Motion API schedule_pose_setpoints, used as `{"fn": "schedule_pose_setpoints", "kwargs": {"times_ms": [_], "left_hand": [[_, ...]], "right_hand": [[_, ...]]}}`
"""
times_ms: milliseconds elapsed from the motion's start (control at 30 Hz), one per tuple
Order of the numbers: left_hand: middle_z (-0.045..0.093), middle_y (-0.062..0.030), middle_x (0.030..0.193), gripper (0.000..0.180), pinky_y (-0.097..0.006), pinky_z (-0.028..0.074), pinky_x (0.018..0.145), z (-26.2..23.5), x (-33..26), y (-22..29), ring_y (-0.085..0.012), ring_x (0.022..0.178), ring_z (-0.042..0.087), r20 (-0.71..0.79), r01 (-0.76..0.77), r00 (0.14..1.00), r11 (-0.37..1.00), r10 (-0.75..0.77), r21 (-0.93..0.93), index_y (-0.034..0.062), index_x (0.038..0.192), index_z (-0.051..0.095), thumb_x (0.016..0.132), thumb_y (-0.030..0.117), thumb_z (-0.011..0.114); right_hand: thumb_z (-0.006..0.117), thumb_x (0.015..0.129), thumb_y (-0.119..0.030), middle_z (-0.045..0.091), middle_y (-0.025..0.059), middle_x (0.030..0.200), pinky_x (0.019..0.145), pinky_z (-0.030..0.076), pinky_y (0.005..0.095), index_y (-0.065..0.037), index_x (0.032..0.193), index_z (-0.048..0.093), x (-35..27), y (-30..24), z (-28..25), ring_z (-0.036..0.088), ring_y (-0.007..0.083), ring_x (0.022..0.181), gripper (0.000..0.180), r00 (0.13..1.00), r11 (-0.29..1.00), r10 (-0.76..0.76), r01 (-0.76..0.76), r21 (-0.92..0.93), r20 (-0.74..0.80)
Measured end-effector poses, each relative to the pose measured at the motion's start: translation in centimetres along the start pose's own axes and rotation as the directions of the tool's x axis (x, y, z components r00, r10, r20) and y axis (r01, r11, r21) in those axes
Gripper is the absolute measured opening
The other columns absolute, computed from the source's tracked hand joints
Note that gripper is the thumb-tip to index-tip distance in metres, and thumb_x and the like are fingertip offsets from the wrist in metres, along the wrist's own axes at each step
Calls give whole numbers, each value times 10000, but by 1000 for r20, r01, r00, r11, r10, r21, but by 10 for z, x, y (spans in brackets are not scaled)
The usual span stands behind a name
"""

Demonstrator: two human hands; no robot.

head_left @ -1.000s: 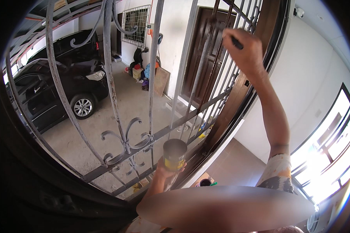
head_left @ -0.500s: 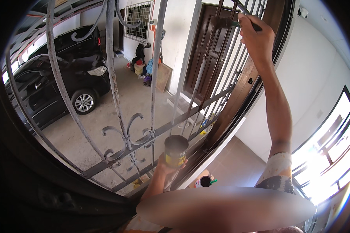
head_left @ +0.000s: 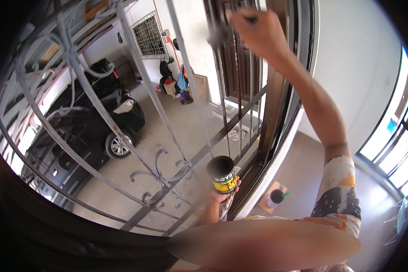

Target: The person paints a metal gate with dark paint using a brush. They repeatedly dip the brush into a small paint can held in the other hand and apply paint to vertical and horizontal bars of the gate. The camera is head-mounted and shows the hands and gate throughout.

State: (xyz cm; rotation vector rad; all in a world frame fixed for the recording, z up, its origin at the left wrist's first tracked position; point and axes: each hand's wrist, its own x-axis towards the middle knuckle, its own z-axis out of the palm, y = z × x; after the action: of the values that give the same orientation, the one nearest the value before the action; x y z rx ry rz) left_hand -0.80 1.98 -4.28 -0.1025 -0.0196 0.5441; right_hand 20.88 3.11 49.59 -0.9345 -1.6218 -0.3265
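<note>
Metal bar (head_left: 222,86) at twelve o'clock: brushing it seems the current step. The right hand (head_left: 259,35), near one, grips a blurred brush (head_left: 217,37), contact unclear; the left hand (head_left: 221,196) cups a can (head_left: 224,180) toward five. Steady strokes seem called for next.

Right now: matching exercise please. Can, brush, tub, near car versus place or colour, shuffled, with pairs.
1. Can
2. Brush
3. Tub
4. Near car

A. Black, at the picture's left
B. In the raised right hand
C. On a board
D. In the left hand

Pairs: 1-D, 2-B, 3-C, 4-A
</note>
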Motion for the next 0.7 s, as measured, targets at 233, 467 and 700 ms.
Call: {"fn": "schedule_pose_setpoints", "kwargs": {"times_ms": [233, 467, 700], "left_hand": [[585, -347, 1365, 754, -654, 561, 971, 17, -3, -3, -535, 1238, 590, -73, -13, 997, 995, 20, 94, -99, 1404, 530, 1035, 532, 345], [572, -356, 1375, 765, -674, 566, 955, 19, -2, -5, -544, 1242, 585, -61, -19, 998, 995, 25, 93, -127, 1420, 490, 1036, 521, 357], [572, -363, 1371, 734, -673, 547, 988, 16, -2, -4, -550, 1250, 579, -48, -16, 999, 998, 18, 54, -89, 1412, 528, 1031, 525, 399]], "right_hand": [[619, 1017, -214, 487, -9, 574, 465, 337, 322, -12, 698, 566, 78, -6, -23, 409, 76, 512, 381, 926, 930, -63, 189, 314, -372], [628, 1008, -173, 565, 16, 623, 493, 416, 285, 32, 858, 724, 66, -2, -14, 516, 84, 563, 271, 963, 923, 40, 66, 380, -266], [630, 1039, -216, 618, -5, 696, 531, 486, 274, -19, 982, 758, 7, 36, 1, 564, 70, 596, 242, 992, 946, 37, 3, 324, -117]]}}
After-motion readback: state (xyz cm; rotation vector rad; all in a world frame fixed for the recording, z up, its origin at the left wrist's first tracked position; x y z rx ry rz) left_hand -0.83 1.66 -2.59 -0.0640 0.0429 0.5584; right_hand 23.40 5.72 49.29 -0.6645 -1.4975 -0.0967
